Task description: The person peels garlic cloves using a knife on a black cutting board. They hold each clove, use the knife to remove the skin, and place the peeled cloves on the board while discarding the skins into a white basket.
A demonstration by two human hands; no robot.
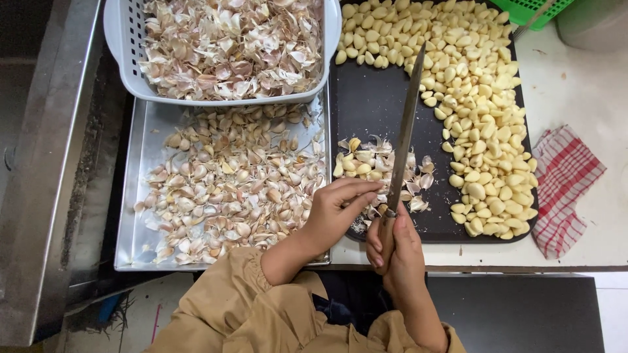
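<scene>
My right hand [394, 245] grips the wooden handle of a long knife [405, 131], its blade pointing away over a black cutting board [373, 104]. My left hand [340, 206] reaches in beside the blade near the handle, fingers pinched close together; whether they hold a clove is hidden. Just beyond my fingers lies a small heap of cloves and loose skins [379, 167]. A wide band of peeled garlic cloves [484, 111] curves along the board's far and right sides.
A metal tray [134, 216] on the left holds unpeeled garlic cloves [229, 183]. A white plastic basket [121, 46] of dry skins rests on its far end. A red checked cloth [562, 183] lies right of the board, a green basket [523, 10] behind it.
</scene>
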